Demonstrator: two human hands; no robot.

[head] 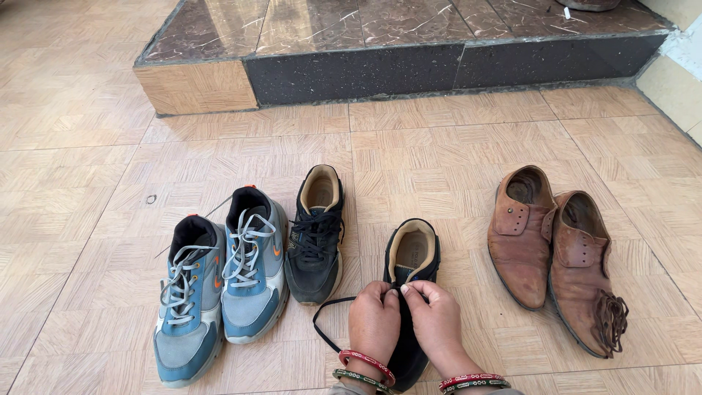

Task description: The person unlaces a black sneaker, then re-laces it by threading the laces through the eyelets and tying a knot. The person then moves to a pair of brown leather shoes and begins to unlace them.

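Note:
A black sneaker (412,256) with a tan lining lies on the tiled floor right in front of me. My left hand (374,318) and my right hand (437,318) are both pinched on its black lace (327,322) over the tongue. A loose end of the lace trails to the left on the floor. Both wrists wear red and green bangles. The matching black sneaker (316,235) stands a little to the left, laced.
A pair of blue-grey sneakers (219,281) with grey laces stands at the left. A pair of worn brown leather shoes (556,252) lies at the right. A dark marble step (409,44) rises at the back. A wall edge shows at the far right.

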